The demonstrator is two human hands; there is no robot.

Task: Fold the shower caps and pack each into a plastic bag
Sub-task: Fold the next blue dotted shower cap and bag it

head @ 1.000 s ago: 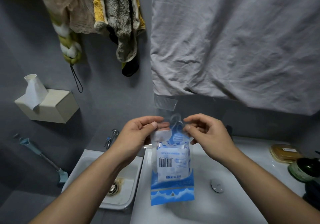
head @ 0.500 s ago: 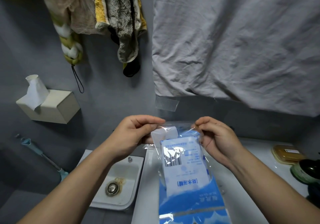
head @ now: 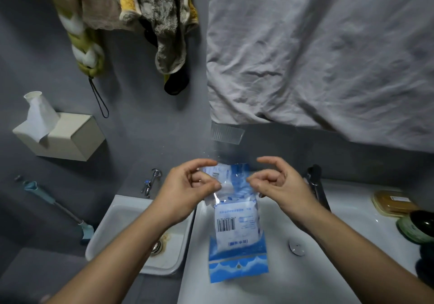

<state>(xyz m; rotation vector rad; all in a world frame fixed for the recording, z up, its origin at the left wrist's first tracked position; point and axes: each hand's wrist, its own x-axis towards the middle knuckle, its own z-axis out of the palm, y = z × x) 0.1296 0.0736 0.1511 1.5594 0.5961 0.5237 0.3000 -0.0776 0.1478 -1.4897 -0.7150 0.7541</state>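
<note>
Grip first: the left hand point(head: 187, 191) pinches the top left edge of a clear plastic bag point(head: 237, 254) with a blue and white print, thumb against curled fingers. The right hand point(head: 279, 186) pinches the top right edge the same way, with its first finger sticking out above. Each grip is nearly closed, with only thin plastic in it.

The bag hangs down between the two hands, over a wide white surface point(head: 340, 245) shaped like a sink. Inside the bag is a flat white packet point(head: 234, 221) with a black barcode. I cannot tell if the bag's bottom edge touches the surface.

A round silver plug point(head: 297, 247) sits in the surface, just right of the bag. A dark tap point(head: 315, 183) stands at the back, near the right hand. At the far right are a yellow soap box point(head: 392, 202) and a green jar with a dark lid point(head: 418, 226).

Left of the surface is a small white sink point(head: 126, 214) with a stained drain, and a shiny little tap point(head: 150, 182) above it. A blue-handled brush point(head: 54, 202) leans by the grey wall point(head: 141, 115).

On the wall are a cream tissue box point(head: 70, 139), a green and white braided rope point(head: 87, 52), fuzzy yellow and grey towels point(head: 162, 17) and a big wrinkled pale grey cloth point(head: 317, 52).
</note>
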